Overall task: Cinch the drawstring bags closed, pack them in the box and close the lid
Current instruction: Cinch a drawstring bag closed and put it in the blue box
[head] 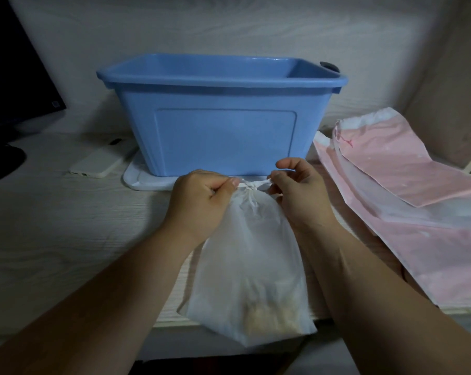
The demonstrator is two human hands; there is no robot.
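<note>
A white translucent drawstring bag (245, 272) lies on the desk in front of me, its bottom hanging over the front edge, with something pale brown inside. Its mouth is gathered tight at the top. My left hand (199, 201) pinches the drawstring on the left side of the mouth. My right hand (296, 190) pinches the string on the right side. Behind the bag stands an open blue plastic box (221, 136). The box sits on a white lid (139, 180). Pink and white drawstring bags (391, 190) lie flat at the right.
A white phone (99, 163) lies on the desk left of the lid. A dark monitor (12, 77) and its base stand at the far left. A wall runs behind the box and a side panel rises at the right.
</note>
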